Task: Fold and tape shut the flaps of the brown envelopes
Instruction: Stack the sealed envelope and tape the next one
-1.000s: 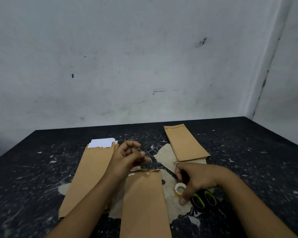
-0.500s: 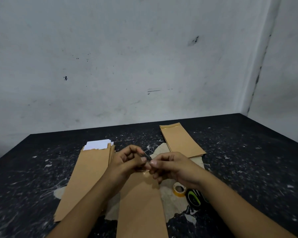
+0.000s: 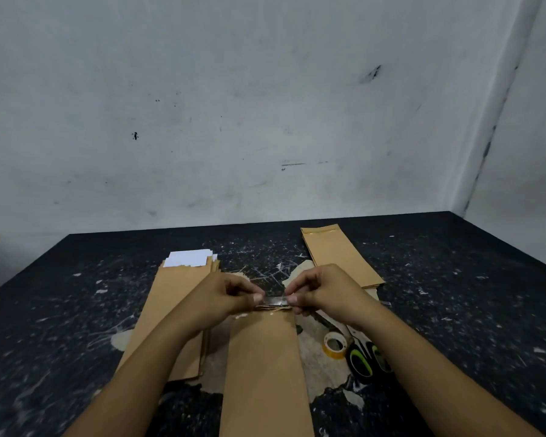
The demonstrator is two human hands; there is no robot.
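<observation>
A long brown envelope [image 3: 265, 367] lies lengthwise in front of me on the black table [image 3: 473, 298]. Just above its far end, a short strip of clear tape [image 3: 275, 300] is stretched between my hands. My left hand [image 3: 230, 294] pinches the strip's left end and my right hand [image 3: 322, 290] pinches its right end. The envelope's top edge sits right under the strip, partly hidden by my fingers. A stack of brown envelopes [image 3: 171, 313] with white paper [image 3: 188, 258] sticking out lies to the left. Another brown envelope pile [image 3: 339, 255] lies at the back right.
A small roll of tape [image 3: 334, 344] and scissors with black and green handles [image 3: 364, 357] lie right of the middle envelope, under my right forearm. The tabletop's surface is torn pale around them. A white wall rises behind the table.
My right hand left the tape roll and scissors, came up to meet my left hand, and the two have drawn apart with the tape strip stretched between them.
</observation>
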